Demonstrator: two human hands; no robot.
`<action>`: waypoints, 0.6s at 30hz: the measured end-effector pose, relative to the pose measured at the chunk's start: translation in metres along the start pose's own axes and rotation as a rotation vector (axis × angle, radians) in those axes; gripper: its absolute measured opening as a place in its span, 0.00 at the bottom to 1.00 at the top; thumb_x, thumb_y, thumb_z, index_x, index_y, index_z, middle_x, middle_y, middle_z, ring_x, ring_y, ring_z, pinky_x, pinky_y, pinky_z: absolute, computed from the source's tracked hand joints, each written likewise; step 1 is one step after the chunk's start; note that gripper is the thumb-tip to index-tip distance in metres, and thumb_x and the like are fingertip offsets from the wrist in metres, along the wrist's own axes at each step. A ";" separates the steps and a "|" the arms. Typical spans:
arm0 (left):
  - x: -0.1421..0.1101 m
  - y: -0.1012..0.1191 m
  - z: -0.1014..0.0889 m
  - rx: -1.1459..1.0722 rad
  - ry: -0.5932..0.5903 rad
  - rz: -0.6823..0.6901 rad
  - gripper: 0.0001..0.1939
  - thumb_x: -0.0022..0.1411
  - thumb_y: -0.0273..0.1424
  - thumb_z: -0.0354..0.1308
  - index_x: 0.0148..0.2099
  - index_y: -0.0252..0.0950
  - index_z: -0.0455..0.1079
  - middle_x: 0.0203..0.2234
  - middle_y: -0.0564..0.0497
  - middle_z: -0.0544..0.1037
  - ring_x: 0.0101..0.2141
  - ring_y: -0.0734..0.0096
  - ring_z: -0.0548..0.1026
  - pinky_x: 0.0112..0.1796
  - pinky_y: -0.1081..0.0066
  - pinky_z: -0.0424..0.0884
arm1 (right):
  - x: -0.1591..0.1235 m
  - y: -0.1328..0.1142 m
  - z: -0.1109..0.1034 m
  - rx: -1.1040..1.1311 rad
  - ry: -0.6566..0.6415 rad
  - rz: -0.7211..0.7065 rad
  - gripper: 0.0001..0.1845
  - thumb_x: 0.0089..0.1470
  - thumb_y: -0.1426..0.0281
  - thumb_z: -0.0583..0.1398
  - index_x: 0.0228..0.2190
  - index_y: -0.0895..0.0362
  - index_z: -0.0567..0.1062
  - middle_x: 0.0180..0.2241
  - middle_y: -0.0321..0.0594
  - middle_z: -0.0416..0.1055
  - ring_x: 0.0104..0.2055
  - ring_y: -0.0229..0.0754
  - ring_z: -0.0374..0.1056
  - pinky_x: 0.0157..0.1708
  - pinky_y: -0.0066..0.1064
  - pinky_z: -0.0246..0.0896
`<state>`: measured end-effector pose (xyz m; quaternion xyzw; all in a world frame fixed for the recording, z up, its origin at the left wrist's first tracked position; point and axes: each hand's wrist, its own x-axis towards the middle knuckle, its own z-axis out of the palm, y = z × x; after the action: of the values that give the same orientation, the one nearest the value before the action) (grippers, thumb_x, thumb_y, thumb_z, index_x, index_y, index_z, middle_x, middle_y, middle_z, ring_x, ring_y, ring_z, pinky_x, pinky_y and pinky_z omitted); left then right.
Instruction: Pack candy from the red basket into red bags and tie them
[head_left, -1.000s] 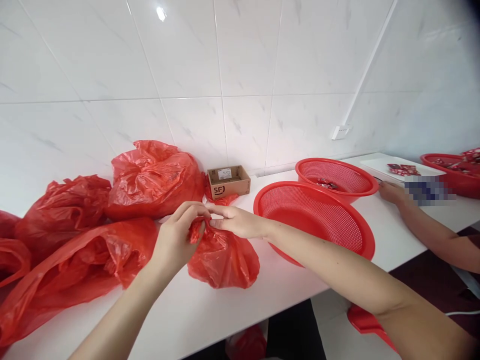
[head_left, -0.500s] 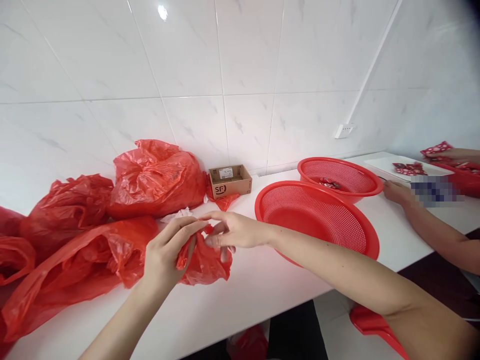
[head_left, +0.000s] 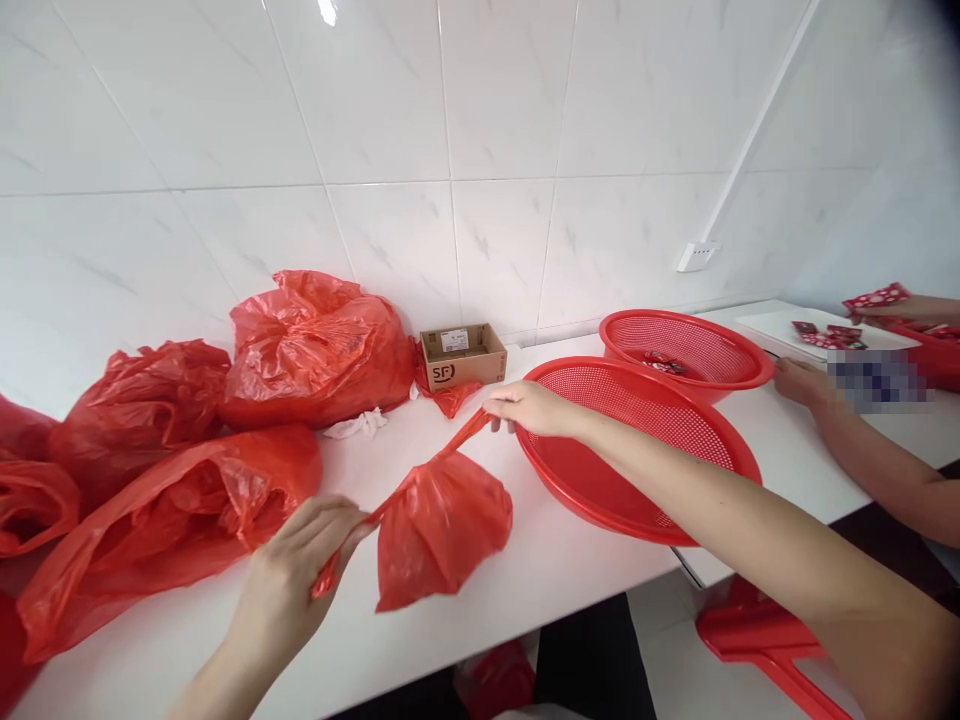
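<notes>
A small red plastic bag (head_left: pixel 441 525) hangs just above the white counter (head_left: pixel 555 575) between my hands, its two handles stretched apart. My left hand (head_left: pixel 289 588) is closed on one handle at the near left. My right hand (head_left: pixel 529 407) is closed on the other handle, right at the rim of a large red mesh basket (head_left: pixel 637 450). The bag bulges below the pulled handles.
Several filled red bags (head_left: pixel 315 350) lie along the tiled wall at left. A small cardboard box (head_left: pixel 463 356) and a white scrap (head_left: pixel 358 424) sit behind. A second red basket (head_left: pixel 686 350) holds small packets. Another person's arm (head_left: pixel 862 435) rests at right.
My hands were together at the bag's top; now they have pulled apart, left hand toward me, right hand toward the basket, stretching the handles tight.
</notes>
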<state>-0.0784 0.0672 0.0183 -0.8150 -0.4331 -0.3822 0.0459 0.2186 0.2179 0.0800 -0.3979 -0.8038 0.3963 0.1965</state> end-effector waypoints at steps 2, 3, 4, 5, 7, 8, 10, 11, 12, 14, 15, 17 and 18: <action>-0.017 0.002 -0.002 -0.077 -0.061 -0.060 0.06 0.63 0.27 0.57 0.39 0.42 0.75 0.32 0.50 0.79 0.38 0.62 0.76 0.37 0.70 0.71 | 0.005 0.014 -0.004 -0.021 0.061 0.045 0.15 0.60 0.62 0.57 0.26 0.58 0.74 0.31 0.40 0.77 0.25 0.35 0.67 0.28 0.29 0.59; -0.021 0.005 -0.003 -0.128 -0.089 -0.112 0.06 0.64 0.28 0.56 0.38 0.43 0.75 0.32 0.50 0.79 0.38 0.62 0.75 0.37 0.70 0.70 | 0.007 0.016 -0.004 -0.016 0.070 0.047 0.15 0.60 0.62 0.58 0.26 0.58 0.73 0.32 0.40 0.77 0.25 0.35 0.67 0.27 0.29 0.59; -0.022 0.009 -0.003 -0.186 -0.111 -0.183 0.07 0.65 0.30 0.56 0.37 0.43 0.75 0.34 0.49 0.79 0.40 0.61 0.75 0.38 0.69 0.70 | 0.009 0.016 -0.004 -0.008 0.077 0.046 0.15 0.60 0.62 0.57 0.26 0.58 0.73 0.32 0.41 0.77 0.25 0.35 0.67 0.27 0.29 0.59; -0.019 0.013 -0.003 -0.256 -0.122 -0.276 0.08 0.65 0.33 0.55 0.36 0.43 0.76 0.37 0.48 0.79 0.42 0.60 0.75 0.41 0.68 0.70 | 0.010 0.012 -0.003 0.000 0.085 0.042 0.16 0.60 0.61 0.57 0.26 0.58 0.72 0.33 0.41 0.77 0.25 0.35 0.68 0.27 0.28 0.59; -0.005 0.020 0.001 -0.471 -0.068 -0.515 0.12 0.66 0.39 0.54 0.36 0.42 0.77 0.46 0.46 0.78 0.50 0.57 0.73 0.48 0.65 0.68 | 0.012 -0.004 0.000 0.049 0.088 0.023 0.17 0.61 0.61 0.55 0.26 0.58 0.70 0.34 0.42 0.77 0.28 0.35 0.70 0.26 0.27 0.59; 0.005 0.023 0.005 -0.615 -0.014 -0.639 0.14 0.66 0.42 0.53 0.37 0.42 0.77 0.49 0.45 0.77 0.53 0.56 0.71 0.51 0.63 0.67 | 0.012 -0.014 0.002 0.094 0.081 0.002 0.17 0.62 0.60 0.55 0.26 0.58 0.70 0.34 0.42 0.77 0.28 0.35 0.70 0.26 0.26 0.59; 0.024 0.026 0.014 -0.929 0.139 -0.831 0.19 0.64 0.48 0.54 0.41 0.39 0.77 0.48 0.43 0.78 0.52 0.53 0.72 0.51 0.59 0.68 | 0.015 -0.036 0.010 0.201 0.039 -0.066 0.17 0.61 0.60 0.56 0.27 0.58 0.69 0.32 0.41 0.76 0.29 0.35 0.70 0.25 0.25 0.60; 0.032 0.027 0.020 -1.010 0.163 -0.890 0.20 0.63 0.48 0.55 0.44 0.39 0.77 0.46 0.43 0.79 0.50 0.53 0.75 0.49 0.58 0.70 | 0.017 -0.045 0.015 0.249 0.005 -0.108 0.17 0.61 0.59 0.57 0.26 0.58 0.69 0.31 0.41 0.76 0.29 0.35 0.70 0.26 0.25 0.61; 0.039 0.029 0.026 -1.076 0.157 -0.939 0.21 0.61 0.48 0.58 0.46 0.38 0.76 0.43 0.43 0.80 0.47 0.55 0.76 0.47 0.59 0.71 | 0.019 -0.054 0.022 0.286 -0.029 -0.151 0.17 0.59 0.59 0.59 0.26 0.58 0.69 0.30 0.40 0.76 0.29 0.35 0.70 0.27 0.25 0.61; 0.047 0.032 0.037 -1.130 0.069 -0.989 0.21 0.56 0.44 0.65 0.48 0.37 0.76 0.39 0.45 0.82 0.42 0.57 0.78 0.45 0.61 0.72 | 0.022 -0.065 0.038 0.297 -0.055 -0.216 0.19 0.58 0.58 0.60 0.24 0.58 0.69 0.28 0.38 0.75 0.29 0.35 0.70 0.29 0.26 0.62; 0.049 0.034 0.041 -1.152 0.028 -0.990 0.20 0.54 0.42 0.67 0.47 0.37 0.77 0.38 0.45 0.82 0.41 0.58 0.78 0.45 0.63 0.72 | 0.024 -0.068 0.047 0.281 -0.040 -0.236 0.19 0.58 0.57 0.61 0.23 0.58 0.69 0.27 0.38 0.74 0.29 0.35 0.69 0.31 0.26 0.62; 0.050 0.036 0.049 -1.162 -0.002 -0.950 0.16 0.53 0.40 0.68 0.39 0.35 0.78 0.33 0.46 0.82 0.37 0.60 0.78 0.42 0.64 0.72 | 0.023 -0.068 0.064 0.255 0.017 -0.269 0.20 0.58 0.57 0.60 0.22 0.58 0.69 0.25 0.35 0.72 0.29 0.35 0.67 0.33 0.27 0.61; 0.049 0.037 0.053 -1.153 0.012 -0.930 0.14 0.52 0.41 0.68 0.35 0.35 0.78 0.31 0.47 0.81 0.35 0.61 0.78 0.41 0.65 0.72 | 0.021 -0.066 0.073 0.265 0.038 -0.286 0.20 0.59 0.57 0.59 0.22 0.58 0.69 0.26 0.34 0.72 0.30 0.34 0.67 0.34 0.27 0.60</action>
<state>-0.0040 0.0988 0.0232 -0.4398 -0.4639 -0.5334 -0.5539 0.1285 0.1751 0.0879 -0.2576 -0.7891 0.4591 0.3167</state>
